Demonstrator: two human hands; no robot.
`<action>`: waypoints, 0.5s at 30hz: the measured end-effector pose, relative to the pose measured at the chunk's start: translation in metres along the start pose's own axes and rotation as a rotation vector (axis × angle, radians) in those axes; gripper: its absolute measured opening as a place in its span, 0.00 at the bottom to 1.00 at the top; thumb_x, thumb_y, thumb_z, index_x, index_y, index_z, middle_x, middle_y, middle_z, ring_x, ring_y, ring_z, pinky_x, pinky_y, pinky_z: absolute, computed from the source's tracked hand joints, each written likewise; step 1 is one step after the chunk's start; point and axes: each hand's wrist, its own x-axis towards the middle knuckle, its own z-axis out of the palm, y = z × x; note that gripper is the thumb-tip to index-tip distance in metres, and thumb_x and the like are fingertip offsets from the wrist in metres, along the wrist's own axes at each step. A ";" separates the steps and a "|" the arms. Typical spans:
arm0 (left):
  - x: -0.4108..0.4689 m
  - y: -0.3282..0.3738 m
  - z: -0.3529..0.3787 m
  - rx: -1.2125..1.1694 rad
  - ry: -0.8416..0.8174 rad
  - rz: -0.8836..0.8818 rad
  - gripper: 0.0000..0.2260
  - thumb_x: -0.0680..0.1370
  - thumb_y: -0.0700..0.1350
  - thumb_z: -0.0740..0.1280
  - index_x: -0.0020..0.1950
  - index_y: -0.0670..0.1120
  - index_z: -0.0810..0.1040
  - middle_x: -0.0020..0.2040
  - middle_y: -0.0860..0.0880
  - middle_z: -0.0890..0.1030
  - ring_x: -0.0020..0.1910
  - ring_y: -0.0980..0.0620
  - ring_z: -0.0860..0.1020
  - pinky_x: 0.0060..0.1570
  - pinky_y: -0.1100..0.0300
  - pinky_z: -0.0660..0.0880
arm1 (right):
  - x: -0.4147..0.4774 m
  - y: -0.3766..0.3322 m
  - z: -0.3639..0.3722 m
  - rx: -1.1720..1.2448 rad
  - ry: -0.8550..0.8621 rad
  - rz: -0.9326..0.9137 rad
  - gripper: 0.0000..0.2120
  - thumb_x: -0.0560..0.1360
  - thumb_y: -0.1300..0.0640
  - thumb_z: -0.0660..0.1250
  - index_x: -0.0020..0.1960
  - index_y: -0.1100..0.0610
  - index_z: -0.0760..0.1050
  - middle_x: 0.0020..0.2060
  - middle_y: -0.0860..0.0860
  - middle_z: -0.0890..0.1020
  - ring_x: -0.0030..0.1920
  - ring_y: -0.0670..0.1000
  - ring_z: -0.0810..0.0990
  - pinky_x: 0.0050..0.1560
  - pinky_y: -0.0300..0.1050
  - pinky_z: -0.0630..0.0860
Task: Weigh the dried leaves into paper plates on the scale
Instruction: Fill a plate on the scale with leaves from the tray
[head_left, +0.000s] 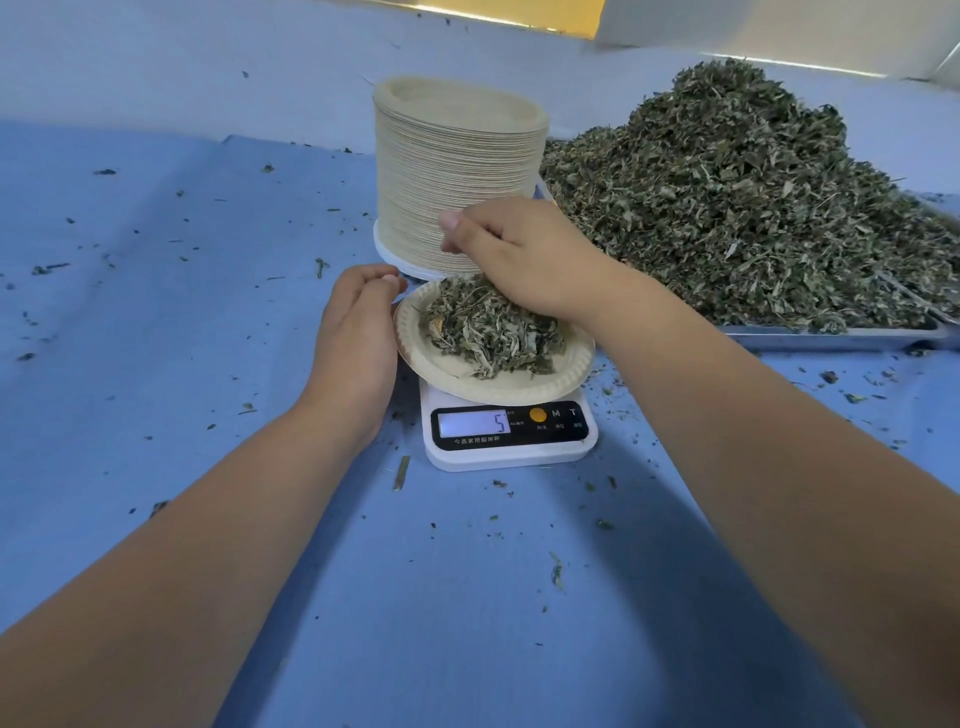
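Observation:
A paper plate (519, 387) with a heap of dried leaves (488, 330) sits tilted on a small white scale (511, 434) whose display reads 5. My left hand (356, 332) grips the plate's left rim. My right hand (524, 257) hovers over the far side of the plate, fingers curled down onto the leaves; whether it holds any is hidden. Behind the scale stands a tall stack of paper plates (457, 171). A big pile of dried leaves (743, 202) fills a metal tray (831, 335) at the right.
The table is covered with a blue cloth (156, 312) strewn with leaf bits. A short stalk piece (400, 473) lies left of the scale. A pale wall or box (779, 31) stands at the back right.

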 end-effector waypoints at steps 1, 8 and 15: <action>0.000 0.000 0.000 0.002 -0.001 -0.001 0.08 0.72 0.54 0.62 0.48 0.58 0.79 0.56 0.53 0.84 0.60 0.49 0.82 0.66 0.40 0.75 | -0.003 0.003 -0.001 -0.002 0.014 0.017 0.25 0.85 0.41 0.53 0.52 0.56 0.83 0.45 0.52 0.84 0.49 0.51 0.81 0.54 0.51 0.75; -0.003 0.002 0.000 0.028 -0.009 -0.007 0.08 0.71 0.55 0.62 0.46 0.59 0.79 0.57 0.54 0.83 0.61 0.49 0.80 0.67 0.42 0.75 | -0.022 0.023 -0.007 0.197 0.461 0.191 0.24 0.84 0.45 0.55 0.40 0.58 0.79 0.31 0.52 0.80 0.34 0.53 0.77 0.40 0.53 0.75; -0.004 0.002 0.001 0.039 -0.002 -0.001 0.10 0.70 0.55 0.61 0.47 0.58 0.79 0.57 0.54 0.82 0.56 0.51 0.81 0.58 0.49 0.76 | -0.032 0.015 -0.003 0.497 0.575 0.235 0.28 0.81 0.47 0.61 0.27 0.59 0.60 0.24 0.58 0.62 0.27 0.51 0.59 0.42 0.65 0.77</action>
